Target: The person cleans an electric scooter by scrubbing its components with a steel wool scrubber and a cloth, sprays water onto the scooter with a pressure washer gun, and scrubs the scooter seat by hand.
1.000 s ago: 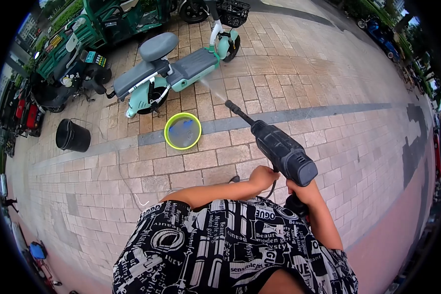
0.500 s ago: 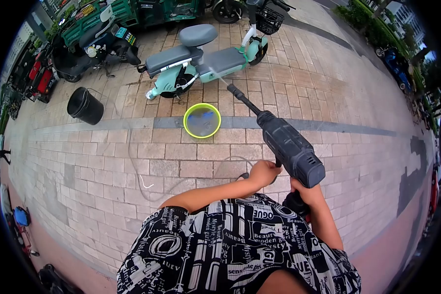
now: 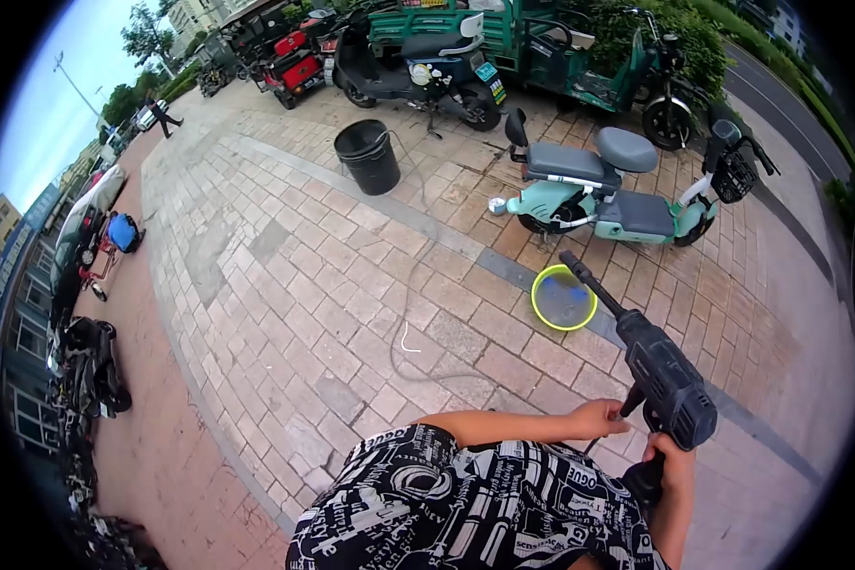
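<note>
A black cordless pressure washer gun [image 3: 670, 380] points up and to the left, its nozzle near a yellow-rimmed basin [image 3: 535, 302] in the view. My right hand [image 3: 673, 460] is wrapped round its rear grip, above a dark battery base. Beneath the gun's front, my left hand [image 3: 598, 418] is closed on a small black part; its fingertips are partly hidden. Inside the basin are cloudy water and something blue. Beyond it stands a mint-green electric scooter [image 3: 636, 217] with grey seats. No spray shows at the nozzle.
A black bucket [image 3: 369, 161] stands on the paving, with a thin grey hose [image 3: 404, 313] trailing from it. Behind are a dark scooter [image 3: 442, 71] and a green cargo tricycle [image 3: 589, 81]. A person [image 3: 164, 116] walks far left; parked motorbikes [image 3: 95, 366] line the left side.
My view has swung left, so the scooter, basin and bucket appear farther right. A white spray at the nozzle earlier is no longer visible. Both hands keep their hold.
</note>
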